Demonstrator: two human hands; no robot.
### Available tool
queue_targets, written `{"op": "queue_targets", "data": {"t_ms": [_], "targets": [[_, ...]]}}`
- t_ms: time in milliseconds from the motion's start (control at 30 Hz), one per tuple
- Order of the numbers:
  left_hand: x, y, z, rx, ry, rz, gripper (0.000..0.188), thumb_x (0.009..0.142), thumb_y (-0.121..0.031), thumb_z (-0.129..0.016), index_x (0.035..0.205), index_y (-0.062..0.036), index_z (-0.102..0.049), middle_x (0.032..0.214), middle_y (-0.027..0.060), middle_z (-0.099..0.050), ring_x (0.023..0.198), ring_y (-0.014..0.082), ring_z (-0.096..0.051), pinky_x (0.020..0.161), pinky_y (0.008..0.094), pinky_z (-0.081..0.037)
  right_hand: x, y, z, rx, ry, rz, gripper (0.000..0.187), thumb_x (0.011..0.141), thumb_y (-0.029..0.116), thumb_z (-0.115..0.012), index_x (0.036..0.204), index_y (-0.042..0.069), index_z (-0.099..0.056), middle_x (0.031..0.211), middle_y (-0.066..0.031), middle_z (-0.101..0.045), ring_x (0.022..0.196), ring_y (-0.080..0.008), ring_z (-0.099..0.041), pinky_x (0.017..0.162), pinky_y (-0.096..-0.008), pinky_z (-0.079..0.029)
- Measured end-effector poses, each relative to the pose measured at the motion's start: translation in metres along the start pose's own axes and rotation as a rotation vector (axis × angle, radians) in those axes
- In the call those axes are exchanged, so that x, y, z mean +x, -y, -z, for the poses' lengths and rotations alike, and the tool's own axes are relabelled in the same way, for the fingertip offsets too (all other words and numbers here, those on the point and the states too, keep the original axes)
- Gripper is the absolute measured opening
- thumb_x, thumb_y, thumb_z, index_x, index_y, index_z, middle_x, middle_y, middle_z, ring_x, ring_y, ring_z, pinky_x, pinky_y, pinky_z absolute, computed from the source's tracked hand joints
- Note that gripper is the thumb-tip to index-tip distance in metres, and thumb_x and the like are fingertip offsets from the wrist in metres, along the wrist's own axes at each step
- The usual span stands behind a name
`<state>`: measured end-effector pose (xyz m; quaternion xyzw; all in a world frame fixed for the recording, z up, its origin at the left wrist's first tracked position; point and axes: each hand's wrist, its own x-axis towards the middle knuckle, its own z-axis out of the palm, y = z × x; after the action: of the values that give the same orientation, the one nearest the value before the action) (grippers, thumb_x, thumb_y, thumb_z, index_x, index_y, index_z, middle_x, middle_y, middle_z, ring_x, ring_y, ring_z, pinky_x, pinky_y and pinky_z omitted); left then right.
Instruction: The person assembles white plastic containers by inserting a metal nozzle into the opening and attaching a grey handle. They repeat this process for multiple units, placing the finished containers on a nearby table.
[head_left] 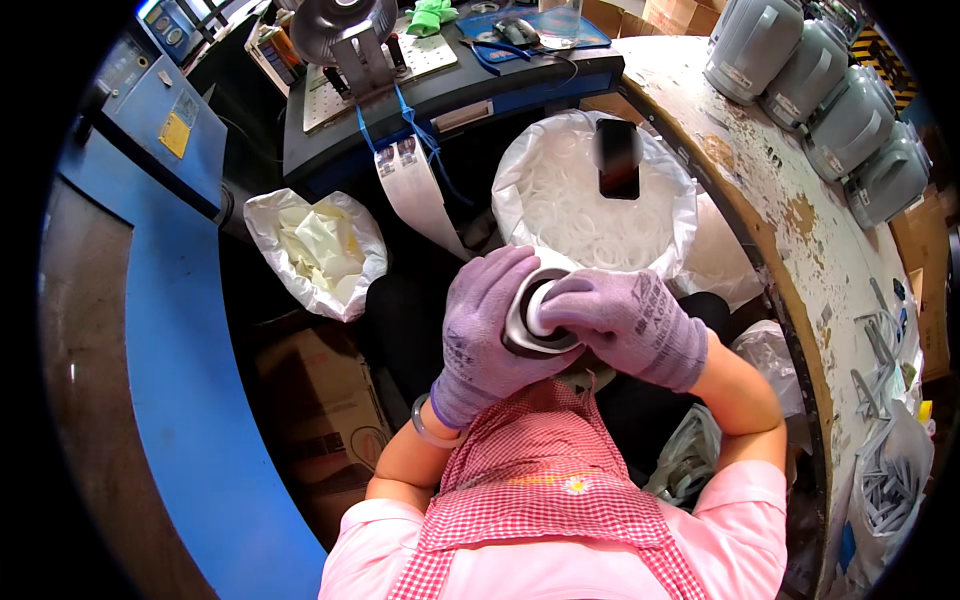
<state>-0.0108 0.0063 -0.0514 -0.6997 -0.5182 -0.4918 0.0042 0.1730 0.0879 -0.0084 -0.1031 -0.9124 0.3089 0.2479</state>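
Note:
My left hand (pixel 480 335), in a purple work glove, is wrapped round a white and grey round vessel (pixel 517 328) in front of my apron. The vessel's mouth faces up and has a dark inner edge. My right hand (pixel 632 322), gloved the same way, reaches into that mouth from the right. Between its thumb and fingers is a white ring (pixel 538 308), partly hidden by the fingers; whether it is seated in the mouth I cannot tell. Just beyond both hands stands a white bag (pixel 508 180) full of translucent rings (pixel 590 225).
A dark phone-like slab (pixel 619 180) appears over the ring bag. Left of it sits a smaller bag (pixel 262 215) of pale scraps. Several grey jugs (pixel 850 125) line the worn bench (pixel 740 165) on the right. Pliers (pixel 480 58) lie on the far desk (pixel 330 150). A blue panel (pixel 190 380) runs along the left.

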Motion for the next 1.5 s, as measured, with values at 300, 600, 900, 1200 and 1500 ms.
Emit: {"op": "queue_targets", "data": {"t_ms": [300,600,900,1200,1500], "targets": [[-0.009,-0.034,0.002,0.088,-0.024,-0.050,0.075,0.054,-0.033,-0.093,0.117,-0.0014,-0.066,0.121,0.0168,-0.066,0.116,0.0353,-0.062,0.103,0.0475,-0.045,-0.007,0.036,0.009,-0.539,0.315,-0.068,0.019,0.087,0.018,-0.060,0.106,0.016,-0.062,0.090,-0.0071,-0.067,0.078,-0.0260,-0.071,0.062,-0.0383,-0.056],[-0.010,-0.038,0.011,0.086,-0.009,-0.152,0.071,0.059,-0.036,-0.090,0.117,-0.0025,-0.065,0.120,0.0137,-0.067,0.115,0.0341,-0.062,0.103,0.0502,-0.043,-0.006,0.048,0.029,-0.562,0.513,0.038,0.023,0.087,0.019,-0.060,0.110,0.020,-0.061,0.085,-0.0023,-0.068,0.075,-0.0258,-0.070,0.061,-0.0378,-0.054],[-0.008,-0.037,0.024,0.166,-0.045,-0.197,0.073,0.059,-0.037,-0.092,0.117,-0.0026,-0.066,0.121,0.0139,-0.067,0.117,0.0353,-0.061,0.102,0.0486,-0.046,-0.003,0.053,0.026,-0.609,0.447,0.066,0.026,0.085,0.017,-0.060,0.110,0.020,-0.063,0.086,-0.0003,-0.069,0.072,-0.0248,-0.069,0.059,-0.0343,-0.054],[-0.010,-0.034,0.071,0.386,-0.202,-0.124,0.083,0.060,-0.052,-0.088,0.123,-0.0034,-0.063,0.122,0.0123,-0.066,0.115,0.0320,-0.057,0.102,0.0456,-0.042,-0.018,0.038,0.041,0.034,0.002,0.204,0.051,0.094,0.016,-0.065,0.140,0.000,-0.049,0.138,-0.0223,-0.054,0.130,-0.0339,-0.052,0.108,-0.0458,-0.042],[-0.079,0.010,0.064,-0.219,-0.028,0.248,0.124,0.063,-0.014,-0.088,0.157,0.0000,-0.010,0.146,0.0265,-0.044,0.127,0.0353,-0.055,0.105,0.0421,-0.046,-0.053,-0.125,0.019,1.054,-0.814,-0.389,0.048,0.108,0.035,-0.042,0.144,0.002,-0.045,0.140,-0.0066,-0.052,0.127,-0.0155,-0.050,0.106,-0.0299,-0.040]]}}
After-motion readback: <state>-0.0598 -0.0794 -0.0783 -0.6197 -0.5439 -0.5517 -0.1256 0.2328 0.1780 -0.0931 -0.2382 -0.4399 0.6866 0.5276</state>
